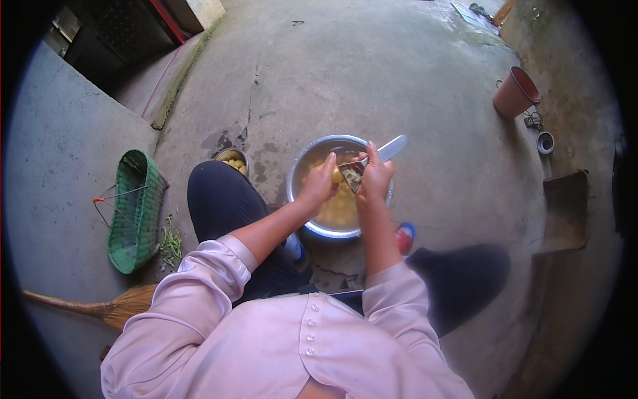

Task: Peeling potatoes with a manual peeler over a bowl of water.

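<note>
My left hand (319, 185) grips a small yellow potato (337, 175) above a large round metal basin (294, 199). In my right hand (377, 173) is a bladed metal tool (394, 147), probably a knife or peeler, its flat silvery end sticking out past my fingers. Pale peelings (352, 175) lie against its blade, close beside the potato. Cloudy water fills the basin, and several yellow potatoes (339, 212) rest under it. My fingers hide part of the blade and most of the held potato.
Left of the basin, a small metal bowl (241, 151) holds several yellow potatoes. Beyond my left knee are a green woven basket (122, 249), green bean-like pods (171, 243) and a straw broom (127, 304). A reddish bucket (511, 97) and a dustpan (565, 212) stand to the right.
</note>
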Demonstrator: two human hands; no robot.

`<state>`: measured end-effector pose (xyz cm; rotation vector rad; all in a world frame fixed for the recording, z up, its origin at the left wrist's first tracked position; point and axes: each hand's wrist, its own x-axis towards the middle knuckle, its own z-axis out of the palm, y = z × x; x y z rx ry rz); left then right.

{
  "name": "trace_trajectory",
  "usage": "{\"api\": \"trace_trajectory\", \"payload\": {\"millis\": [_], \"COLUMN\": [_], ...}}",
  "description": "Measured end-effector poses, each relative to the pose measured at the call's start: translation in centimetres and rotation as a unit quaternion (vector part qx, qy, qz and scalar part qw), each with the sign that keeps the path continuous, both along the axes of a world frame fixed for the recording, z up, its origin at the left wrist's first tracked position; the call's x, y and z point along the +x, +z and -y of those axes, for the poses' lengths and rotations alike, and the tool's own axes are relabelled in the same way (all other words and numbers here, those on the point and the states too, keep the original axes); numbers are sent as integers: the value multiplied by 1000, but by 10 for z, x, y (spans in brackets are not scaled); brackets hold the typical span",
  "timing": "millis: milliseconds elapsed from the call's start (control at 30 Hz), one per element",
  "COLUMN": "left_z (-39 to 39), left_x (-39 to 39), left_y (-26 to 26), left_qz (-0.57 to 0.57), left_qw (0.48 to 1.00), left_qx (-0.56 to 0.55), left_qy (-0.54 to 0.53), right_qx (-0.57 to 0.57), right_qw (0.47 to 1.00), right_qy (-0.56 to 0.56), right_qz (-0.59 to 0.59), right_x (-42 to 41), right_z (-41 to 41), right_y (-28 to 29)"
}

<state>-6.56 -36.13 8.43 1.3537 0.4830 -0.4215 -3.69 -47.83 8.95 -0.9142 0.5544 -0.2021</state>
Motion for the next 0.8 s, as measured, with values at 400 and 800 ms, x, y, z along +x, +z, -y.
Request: {"api": "trace_trajectory", "payload": {"millis": [400, 800], "left_z": [-2, 3], "left_x": [1, 4], "left_y": [-2, 8], "left_qz": [123, 114], "left_qw": [989, 992], "left_qx": [71, 16], "left_qy": [-49, -50], "right_qx": [51, 79], "right_qw": [998, 994], "right_qy": [-22, -4], "right_qz": [-34, -74], "right_x": [2, 14], "right_z": [13, 27], "right_y": [0, -71]}}
